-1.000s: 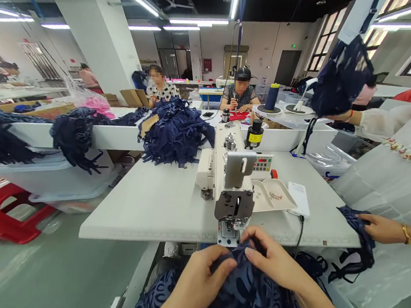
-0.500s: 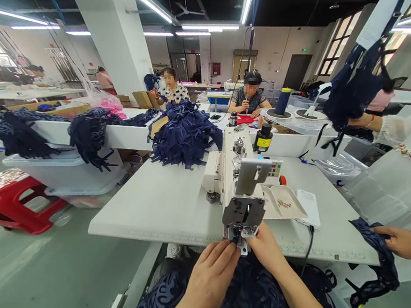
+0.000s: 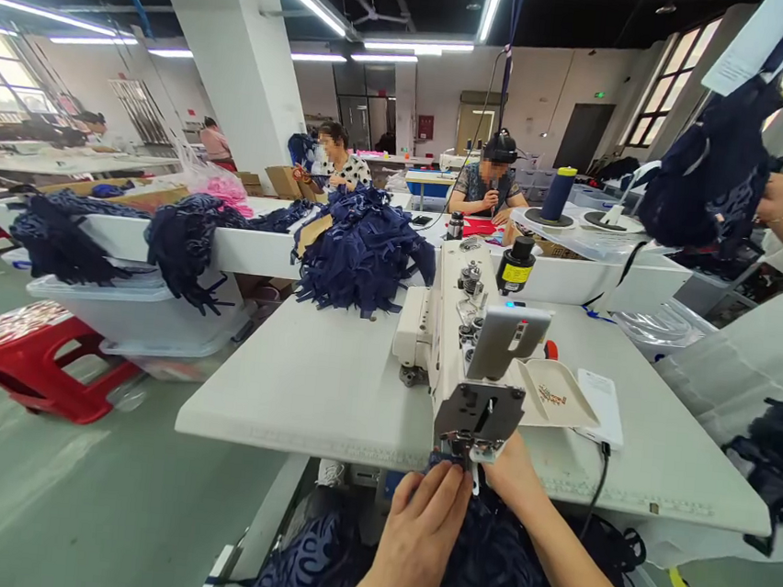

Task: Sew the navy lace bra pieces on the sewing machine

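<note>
A white sewing machine [image 3: 464,347] stands on a white work table [image 3: 327,389]. Dark navy patterned fabric [image 3: 475,578] lies in my lap and reaches up to the presser foot [image 3: 466,448]. My left hand [image 3: 426,523] pinches the fabric's edge just below the foot, fingers closed on it. My right hand [image 3: 511,471] presses the fabric on the foot's right side, partly hidden behind the machine head.
A heap of navy pieces [image 3: 364,249] lies at the table's back. A white tray [image 3: 554,394] and a phone [image 3: 600,408] sit right of the machine. A person in white [image 3: 766,357] stands at right holding up navy cloth [image 3: 711,172]. A red stool [image 3: 32,356] stands at left.
Both my hands have moved forward from my lap up to the presser foot, carrying the fabric edge under it. The person at right has lifted the lower hand away from the table edge.
</note>
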Tool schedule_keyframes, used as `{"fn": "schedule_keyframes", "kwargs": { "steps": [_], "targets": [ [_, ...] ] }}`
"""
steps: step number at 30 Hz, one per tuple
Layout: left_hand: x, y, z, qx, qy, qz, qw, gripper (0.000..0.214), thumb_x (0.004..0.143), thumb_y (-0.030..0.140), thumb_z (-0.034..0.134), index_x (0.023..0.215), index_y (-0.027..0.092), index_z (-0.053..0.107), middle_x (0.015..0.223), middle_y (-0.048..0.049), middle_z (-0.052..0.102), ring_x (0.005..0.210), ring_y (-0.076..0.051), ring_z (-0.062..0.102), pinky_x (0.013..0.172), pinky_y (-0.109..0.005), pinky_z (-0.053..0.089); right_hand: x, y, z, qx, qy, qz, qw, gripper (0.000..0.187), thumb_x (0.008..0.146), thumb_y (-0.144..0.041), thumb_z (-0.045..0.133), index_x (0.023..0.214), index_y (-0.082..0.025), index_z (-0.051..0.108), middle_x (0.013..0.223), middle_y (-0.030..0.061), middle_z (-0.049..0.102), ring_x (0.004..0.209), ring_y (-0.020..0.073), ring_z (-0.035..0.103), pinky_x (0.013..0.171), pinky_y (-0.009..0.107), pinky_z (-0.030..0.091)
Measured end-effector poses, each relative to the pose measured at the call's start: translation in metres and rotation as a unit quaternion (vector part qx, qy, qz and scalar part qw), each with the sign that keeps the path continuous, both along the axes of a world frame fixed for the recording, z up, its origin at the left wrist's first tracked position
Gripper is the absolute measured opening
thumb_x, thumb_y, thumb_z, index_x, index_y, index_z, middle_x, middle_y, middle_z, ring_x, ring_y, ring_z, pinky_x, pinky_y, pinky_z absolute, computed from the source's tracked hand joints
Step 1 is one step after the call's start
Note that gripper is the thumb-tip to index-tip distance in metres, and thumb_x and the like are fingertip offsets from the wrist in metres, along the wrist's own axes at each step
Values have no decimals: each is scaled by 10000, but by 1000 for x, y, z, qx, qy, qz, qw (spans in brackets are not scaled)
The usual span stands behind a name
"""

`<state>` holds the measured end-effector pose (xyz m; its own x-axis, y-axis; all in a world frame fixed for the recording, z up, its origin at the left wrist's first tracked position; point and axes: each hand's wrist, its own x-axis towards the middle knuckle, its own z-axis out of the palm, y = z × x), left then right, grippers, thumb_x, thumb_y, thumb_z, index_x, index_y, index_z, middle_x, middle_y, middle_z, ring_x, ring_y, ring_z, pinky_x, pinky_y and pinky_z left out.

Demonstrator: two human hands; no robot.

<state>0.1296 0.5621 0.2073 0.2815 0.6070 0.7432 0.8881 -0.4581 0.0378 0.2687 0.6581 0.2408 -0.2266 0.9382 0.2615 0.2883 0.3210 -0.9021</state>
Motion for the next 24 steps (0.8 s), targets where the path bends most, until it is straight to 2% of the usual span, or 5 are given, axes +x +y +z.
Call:
{"fn": "schedule_keyframes", "kwargs": {
  "steps": [4, 8, 13, 18, 24],
  "targets": [
    [1, 1, 1, 19, -15, -3, 1000, 417, 1010, 200, 271, 1185, 218, 649, 1073, -28, 706, 1055, -128, 590, 952, -263, 335, 1, 0, -1, -7, -9, -2, 1000, 416, 772, -265, 524, 1176, -187, 585, 1079, 102, 695, 1028, 286, 627, 893, 434, 516],
    [2, -3, 8, -3, 10, 22, 1000, 392, 999, 168, 312, 1196, 222, 646, 1099, -21, 701, 1050, -129, 600, 918, -274, 349, 1, 1, -2, 7, -20, -4, 1000, 417, 775, -253, 517, 1182, -186, 575, 1096, 105, 692, 1030, 292, 626, 912, 452, 505],
    [7, -5, 10, 7, 13, 48, 999, 420, 1014, 172, 270, 1162, 215, 661, 1102, -2, 709, 1032, -117, 610, 874, -304, 350, 0, 3, -2, 3, -20, 3, 1000, 437, 787, -313, 522, 1204, -184, 552, 1133, 115, 678, 1056, 298, 624, 900, 442, 517],
    [10, -7, 10, 3, 9, 53, 999, 421, 1019, 166, 259, 1168, 203, 651, 1115, 11, 710, 1046, -111, 607, 860, -317, 346, -2, 4, -4, 6, -19, -7, 1000, 411, 786, -322, 516, 1168, -173, 555, 1135, 127, 666, 1060, 288, 619, 915, 430, 506],
    [12, -7, 13, 15, 20, 62, 998, 436, 1013, 150, 253, 1140, 200, 667, 1100, 0, 712, 1032, -120, 610, 849, -317, 344, -4, 8, -8, -15, -29, -34, 999, 336, 757, -343, 555, 1037, -159, 585, 1031, 129, 664, 989, 287, 614, 885, 438, 498]
  ]
}}
